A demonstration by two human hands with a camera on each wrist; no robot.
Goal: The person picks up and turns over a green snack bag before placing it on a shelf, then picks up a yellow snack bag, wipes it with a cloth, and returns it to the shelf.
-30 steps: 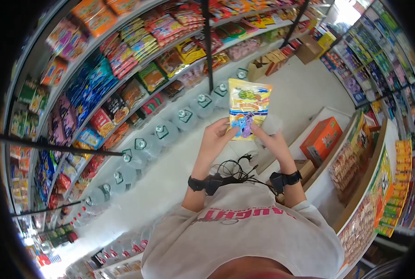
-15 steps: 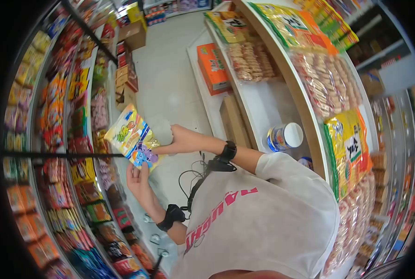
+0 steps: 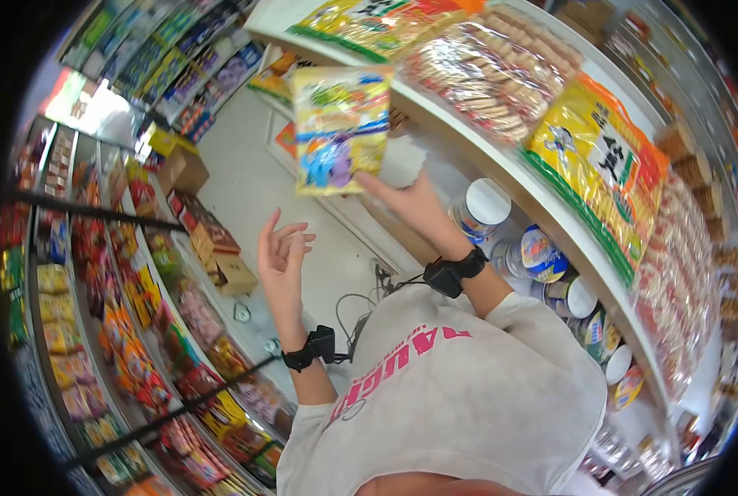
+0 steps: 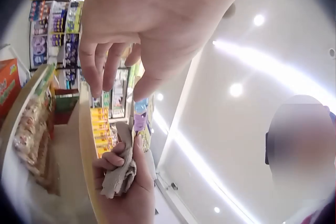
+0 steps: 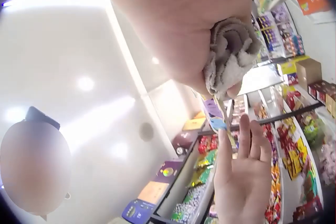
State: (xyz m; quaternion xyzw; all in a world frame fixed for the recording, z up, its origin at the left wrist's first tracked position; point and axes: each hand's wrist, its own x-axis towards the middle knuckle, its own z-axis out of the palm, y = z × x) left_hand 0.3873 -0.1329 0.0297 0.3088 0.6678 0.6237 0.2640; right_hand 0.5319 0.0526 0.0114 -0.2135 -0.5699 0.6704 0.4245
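In the head view a yellow snack bag with blue and purple cartoon figures is held upright by its lower right corner. The right hand pinches it with the thumb in front. A crumpled grey-white cloth is bunched in that same hand, also visible as a cloth in the left wrist view. The left hand is off the bag, below and left of it, with fingers loosely spread and nothing in them. In the right wrist view the left hand shows its palm beside the bag.
A white shelf unit on the right bears a large yellow bag and clear packs of biscuits, with several lidded tubs on its lower level. Snack racks line the left. Cardboard boxes stand on the floor.
The left hand has let go of the bag. The right hand has carried the bag toward the shelf with the biscuits, and the head view has turned, bringing more tubs into sight.
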